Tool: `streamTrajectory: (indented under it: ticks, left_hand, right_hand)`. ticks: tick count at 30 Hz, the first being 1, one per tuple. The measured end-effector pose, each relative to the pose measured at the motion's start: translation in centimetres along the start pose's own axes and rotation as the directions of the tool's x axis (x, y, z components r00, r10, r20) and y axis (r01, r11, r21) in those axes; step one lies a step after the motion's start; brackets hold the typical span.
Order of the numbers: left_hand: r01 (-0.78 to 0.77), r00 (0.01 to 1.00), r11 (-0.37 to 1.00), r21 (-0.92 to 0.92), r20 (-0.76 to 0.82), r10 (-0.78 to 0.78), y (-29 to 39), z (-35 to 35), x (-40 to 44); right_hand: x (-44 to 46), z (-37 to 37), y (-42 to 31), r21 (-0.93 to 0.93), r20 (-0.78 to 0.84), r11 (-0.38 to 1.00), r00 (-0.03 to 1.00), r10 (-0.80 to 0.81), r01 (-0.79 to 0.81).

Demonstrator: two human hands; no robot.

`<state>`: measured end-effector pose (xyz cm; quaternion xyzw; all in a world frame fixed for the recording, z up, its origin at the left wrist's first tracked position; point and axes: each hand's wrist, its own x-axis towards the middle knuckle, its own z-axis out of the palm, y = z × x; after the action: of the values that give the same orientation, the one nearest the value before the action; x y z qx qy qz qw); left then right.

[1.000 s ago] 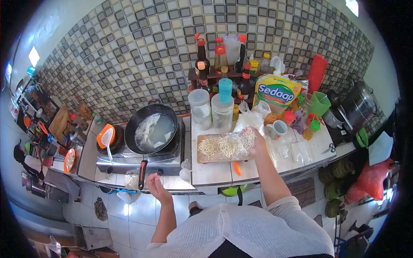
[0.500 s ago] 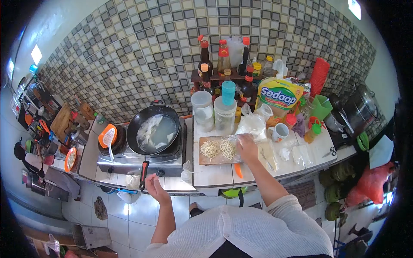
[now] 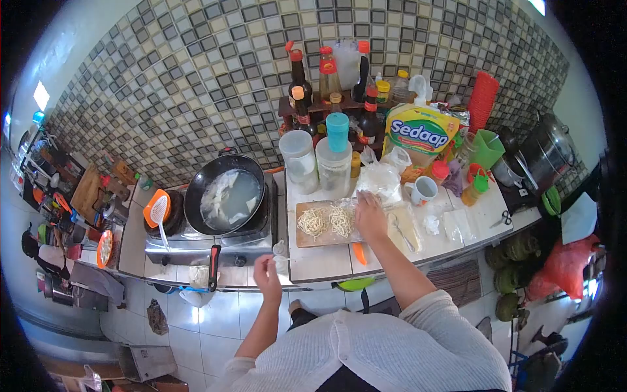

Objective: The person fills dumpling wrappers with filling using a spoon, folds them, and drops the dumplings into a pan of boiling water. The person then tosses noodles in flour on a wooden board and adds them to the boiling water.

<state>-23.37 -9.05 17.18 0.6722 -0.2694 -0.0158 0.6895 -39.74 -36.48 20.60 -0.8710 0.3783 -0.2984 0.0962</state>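
Observation:
My right hand (image 3: 370, 215) is at the right end of a wooden board (image 3: 320, 242), just below a clear plastic bag of white powder (image 3: 379, 183). Its fingers point away from me and look spread; what lies under them is hidden. On the board rest two piles of pale noodles, a left pile (image 3: 313, 223) and a right pile (image 3: 340, 222). My left hand (image 3: 266, 276) hangs at the counter's front edge, fingers loosely bent, with nothing visible in it. Close by stand a small white bundle (image 3: 281, 251) and the handle of the black wok (image 3: 214, 264).
Pale pieces sit in cloudy liquid in the wok on the gas stove (image 3: 209, 247). An orange bowl with a skimmer (image 3: 158, 212) stands to its left. Jars, sauce bottles, a mug (image 3: 423, 191), scissors (image 3: 503, 219) and an orange-handled utensil (image 3: 359, 253) occupy the counter. Another person is at far left.
My left hand has moved right, away from the wok handle toward the small white bundle. My right hand has shifted slightly up toward the powder bag. The camera view has turned a little.

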Motion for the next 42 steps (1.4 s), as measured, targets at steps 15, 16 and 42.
streamTrajectory:
  ticks: [15, 16, 42]
  left_hand:
    - [-0.020, 0.969, 1.000, 0.019, 0.246, 0.015, -2.9, 6.7, -1.0]
    - [0.014, 0.961, 0.999, -0.046, 0.276, -0.001, -2.6, 6.7, -0.9]
    - [-0.220, 0.916, 0.947, 0.234, 0.384, 0.118, -0.2, 7.6, 0.9]
  right_hand:
    - [0.2, -0.5, 0.0, 0.030, 0.050, 0.999, 0.998, 0.030, -0.031]
    - [0.1, -0.3, 0.0, 0.031, 0.051, 0.999, 0.998, 0.031, -0.033]
    - [0.6, 1.1, 1.8, 0.073, 0.058, 0.997, 0.998, 0.005, -0.009]
